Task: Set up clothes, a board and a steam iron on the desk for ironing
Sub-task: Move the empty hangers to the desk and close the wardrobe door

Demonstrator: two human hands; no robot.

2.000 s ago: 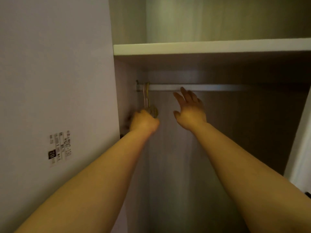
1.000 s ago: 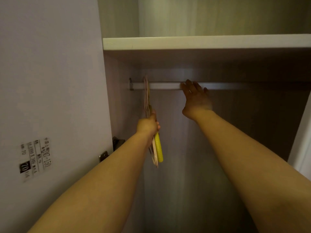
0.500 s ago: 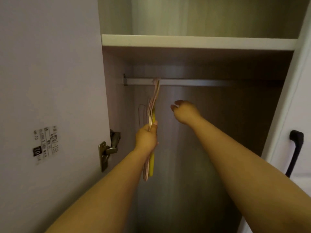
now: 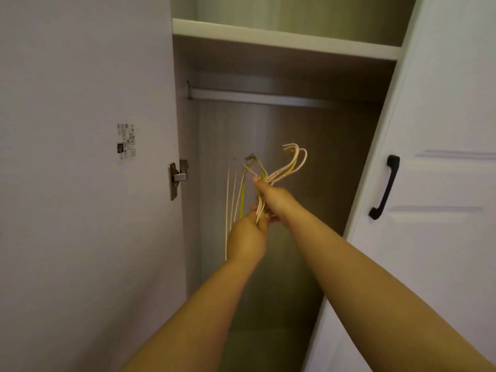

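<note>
A bundle of thin pink and yellow clothes hangers is off the wardrobe rail and hangs in front of the open wardrobe. My left hand grips the lower part of the bundle. My right hand holds the bundle just below the hooks, which point up and to the right. No clothes, board or iron are in view.
The wardrobe's left door stands open with a label and a metal hinge. The right door has a black handle. A white shelf runs above the bare rail.
The hangers came off the rail and moved down and toward me. My right hand dropped from the rail and took hold of the bundle. The view pulled back.
</note>
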